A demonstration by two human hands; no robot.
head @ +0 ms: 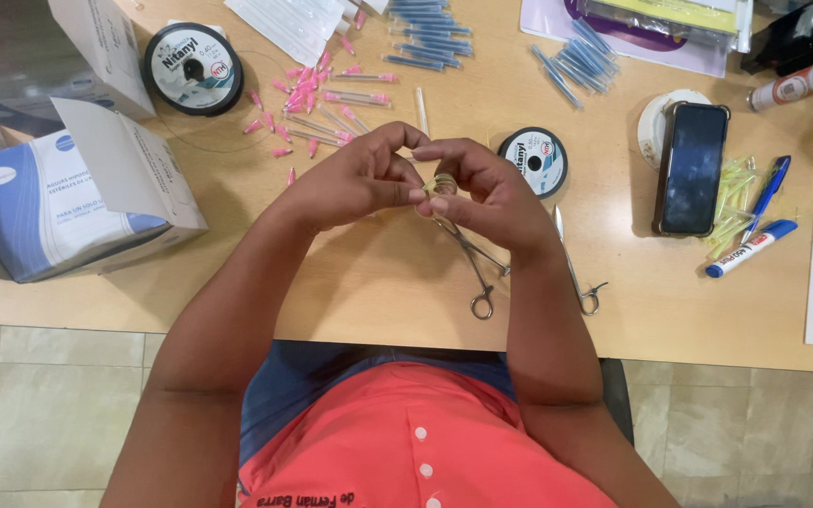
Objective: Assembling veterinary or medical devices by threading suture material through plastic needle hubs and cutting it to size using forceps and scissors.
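While the hands meet above the middle of the pale wooden table [378,301], the far left holds an open cardboard box [58,207], white and blue, with its flap raised. Right of it lies a flat black spool [192,68] wound with thin line, then a scatter of slim needles with pink hubs [317,103]. The left hand [355,179] is curled, its thumb and forefinger pinched on a small pale coil of thread [441,182]. The right hand [491,193] closes on the same coil from the other side, fingertips touching. Under them lie thin steel forceps [475,263] with ring handles, and a second steel tool [578,268] just beside. Behind the right hand sits a smaller black spool [536,160]. Farther right, a dark glossy phone [692,167] lies near yellow plastic caps [731,202] and a blue-capped marker [750,248].
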